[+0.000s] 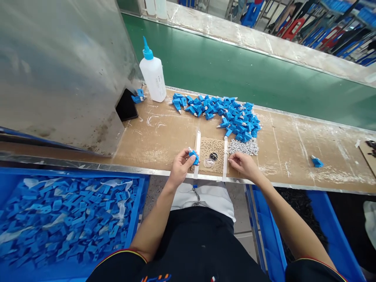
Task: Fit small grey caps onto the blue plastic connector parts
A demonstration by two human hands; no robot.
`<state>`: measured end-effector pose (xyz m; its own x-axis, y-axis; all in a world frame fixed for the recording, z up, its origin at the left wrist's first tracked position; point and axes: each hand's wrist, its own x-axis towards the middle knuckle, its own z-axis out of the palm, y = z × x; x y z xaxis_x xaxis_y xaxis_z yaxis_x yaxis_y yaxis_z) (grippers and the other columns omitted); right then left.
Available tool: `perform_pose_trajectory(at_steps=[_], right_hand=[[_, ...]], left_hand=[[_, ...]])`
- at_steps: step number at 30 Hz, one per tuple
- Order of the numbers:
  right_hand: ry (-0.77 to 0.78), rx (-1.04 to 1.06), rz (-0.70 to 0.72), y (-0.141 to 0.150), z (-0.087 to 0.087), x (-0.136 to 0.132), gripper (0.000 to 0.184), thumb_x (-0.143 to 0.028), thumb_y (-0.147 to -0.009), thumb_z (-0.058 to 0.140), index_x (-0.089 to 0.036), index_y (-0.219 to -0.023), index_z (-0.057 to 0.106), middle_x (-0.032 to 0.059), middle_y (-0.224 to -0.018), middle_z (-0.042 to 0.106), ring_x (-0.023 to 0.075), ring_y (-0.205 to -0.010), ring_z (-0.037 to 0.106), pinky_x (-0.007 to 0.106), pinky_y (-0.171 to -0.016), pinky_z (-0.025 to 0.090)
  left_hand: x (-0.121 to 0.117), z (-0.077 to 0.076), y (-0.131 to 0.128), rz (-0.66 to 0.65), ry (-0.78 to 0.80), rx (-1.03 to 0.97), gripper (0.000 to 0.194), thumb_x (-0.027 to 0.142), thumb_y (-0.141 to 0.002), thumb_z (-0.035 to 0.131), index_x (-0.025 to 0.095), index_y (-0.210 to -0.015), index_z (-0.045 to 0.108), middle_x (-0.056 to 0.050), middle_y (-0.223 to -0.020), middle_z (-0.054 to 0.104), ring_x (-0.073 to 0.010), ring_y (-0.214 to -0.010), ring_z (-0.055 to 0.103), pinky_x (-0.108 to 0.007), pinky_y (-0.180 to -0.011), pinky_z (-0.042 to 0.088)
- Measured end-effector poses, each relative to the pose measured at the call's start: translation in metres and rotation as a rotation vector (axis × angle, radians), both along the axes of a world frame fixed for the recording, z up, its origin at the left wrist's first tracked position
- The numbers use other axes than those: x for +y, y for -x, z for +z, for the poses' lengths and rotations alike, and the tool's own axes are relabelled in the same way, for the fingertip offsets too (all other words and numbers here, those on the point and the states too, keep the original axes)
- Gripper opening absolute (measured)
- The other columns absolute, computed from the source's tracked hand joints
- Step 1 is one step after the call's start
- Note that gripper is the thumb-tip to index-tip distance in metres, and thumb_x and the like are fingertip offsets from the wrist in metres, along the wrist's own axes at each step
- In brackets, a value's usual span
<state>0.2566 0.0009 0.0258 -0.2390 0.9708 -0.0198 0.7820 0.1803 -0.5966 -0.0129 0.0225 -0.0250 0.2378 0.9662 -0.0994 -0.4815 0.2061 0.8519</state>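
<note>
My left hand (181, 164) is closed around a small blue plastic part (193, 157) with a whitish tip, held just above the bench's front edge. My right hand (241, 163) has its fingertips pinched together beside a pile of small grey pieces (243, 147); whatever may be between them is too small to make out. Between the hands lies a cardboard patch (210, 145) full of small holes, bordered by two white tape strips. On it rest a small black round dish (214, 156) and a clear round dish (208, 162), with a thin light stick near them.
A heap of blue parts (239, 117) lies behind the hands, a lone one (317, 161) to the right. A white bottle (153, 76) and a dark phone-like slab (127, 105) stand left, by a metal panel (58, 70). Blue bins (143, 203) flank me; a green belt (235, 72) runs behind.
</note>
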Motion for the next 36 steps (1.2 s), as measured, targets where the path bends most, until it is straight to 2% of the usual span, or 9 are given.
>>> perform_pose_trajectory(at_steps=[3, 7, 10, 14, 18, 22, 28, 32, 36], right_hand=[[-0.031, -0.036, 0.06, 0.017, 0.019, 0.002, 0.014, -0.026, -0.092, 0.051, -0.022, -0.08, 0.055, 0.0, -0.066, 0.059, 0.0139, -0.057, 0.052, 0.025, -0.054, 0.04], [-0.186, -0.217, 0.214, 0.046, 0.034, 0.005, 0.014, -0.02, -0.094, 0.049, -0.022, -0.082, 0.056, 0.0033, -0.074, 0.063, 0.016, -0.066, 0.057, 0.027, -0.063, 0.043], [-0.259, -0.382, 0.298, 0.062, 0.033, 0.008, 0.018, -0.019, -0.098, 0.046, -0.021, -0.083, 0.057, 0.005, -0.077, 0.064, 0.0176, -0.072, 0.06, 0.028, -0.067, 0.043], [-0.326, -0.567, 0.347, 0.071, 0.026, 0.011, 0.022, -0.02, -0.1, 0.045, -0.02, -0.083, 0.059, 0.0055, -0.077, 0.065, 0.0179, -0.075, 0.062, 0.027, -0.063, 0.039], [-0.34, -0.644, 0.374, 0.073, 0.025, 0.015, 0.025, -0.018, -0.1, 0.045, -0.019, -0.08, 0.06, 0.0056, -0.075, 0.064, 0.0175, -0.073, 0.061, 0.028, -0.06, 0.035], [-0.315, -0.501, 0.331, 0.07, 0.037, 0.016, 0.022, -0.02, -0.098, 0.047, -0.021, -0.079, 0.058, 0.0049, -0.074, 0.063, 0.0174, -0.069, 0.059, 0.029, -0.058, 0.035], [-0.336, 0.023, 0.081, 0.082, 0.059, -0.009, 0.012, -0.023, -0.097, 0.051, -0.024, -0.087, 0.055, 0.0027, -0.08, 0.063, 0.0149, -0.066, 0.057, 0.029, -0.06, 0.045], [-0.376, 0.239, -0.05, 0.104, 0.055, -0.029, 0.012, -0.026, -0.098, 0.053, -0.024, -0.086, 0.056, 0.0039, -0.085, 0.066, 0.016, -0.074, 0.062, 0.029, -0.062, 0.05], [-0.345, 0.358, -0.072, 0.114, 0.049, -0.034, 0.01, -0.023, -0.096, 0.055, -0.024, -0.087, 0.057, 0.0046, -0.09, 0.067, 0.0168, -0.081, 0.064, 0.029, -0.065, 0.053]], left_hand=[[-0.001, 0.001, 0.0, -0.003, 0.001, -0.017, 0.041, 0.052, -0.076, 0.081, 0.018, -0.091, 0.063, 0.001, -0.082, 0.066, -0.0086, -0.064, 0.064, -0.022, -0.063, 0.056], [-0.001, 0.001, 0.0, -0.004, -0.007, -0.027, 0.04, 0.052, -0.077, 0.081, 0.018, -0.089, 0.062, 0.002, -0.082, 0.064, -0.0085, -0.065, 0.064, -0.022, -0.065, 0.057], [-0.001, 0.001, 0.0, 0.003, -0.009, -0.026, 0.041, 0.053, -0.077, 0.08, 0.018, -0.089, 0.061, 0.002, -0.082, 0.063, -0.0098, -0.069, 0.065, -0.023, -0.067, 0.058], [0.0, 0.0, 0.0, -0.012, -0.008, -0.009, 0.045, 0.057, -0.076, 0.079, 0.018, -0.089, 0.061, 0.001, -0.082, 0.063, -0.0112, -0.07, 0.067, -0.023, -0.066, 0.057], [0.0, -0.001, 0.0, -0.045, -0.002, 0.006, 0.047, 0.058, -0.076, 0.079, 0.018, -0.091, 0.061, 0.001, -0.081, 0.064, -0.0103, -0.065, 0.065, -0.023, -0.064, 0.056], [-0.001, 0.003, 0.001, -0.028, -0.008, 0.002, 0.045, 0.055, -0.075, 0.081, 0.017, -0.09, 0.063, 0.001, -0.08, 0.065, -0.01, -0.067, 0.064, -0.023, -0.067, 0.055], [-0.015, 0.016, -0.001, 0.023, -0.045, 0.005, 0.043, 0.049, -0.073, 0.085, 0.018, -0.095, 0.066, -0.002, -0.088, 0.069, -0.0128, -0.079, 0.066, -0.024, -0.073, 0.055], [-0.029, 0.025, -0.006, 0.017, -0.099, 0.001, 0.039, 0.047, -0.077, 0.083, 0.02, -0.098, 0.064, -0.003, -0.09, 0.073, -0.0152, -0.082, 0.069, -0.027, -0.076, 0.056], [-0.038, 0.034, -0.011, 0.043, -0.173, 0.018, 0.034, 0.044, -0.081, 0.081, 0.021, -0.099, 0.065, -0.004, -0.093, 0.075, -0.0159, -0.083, 0.07, -0.027, -0.074, 0.057]])
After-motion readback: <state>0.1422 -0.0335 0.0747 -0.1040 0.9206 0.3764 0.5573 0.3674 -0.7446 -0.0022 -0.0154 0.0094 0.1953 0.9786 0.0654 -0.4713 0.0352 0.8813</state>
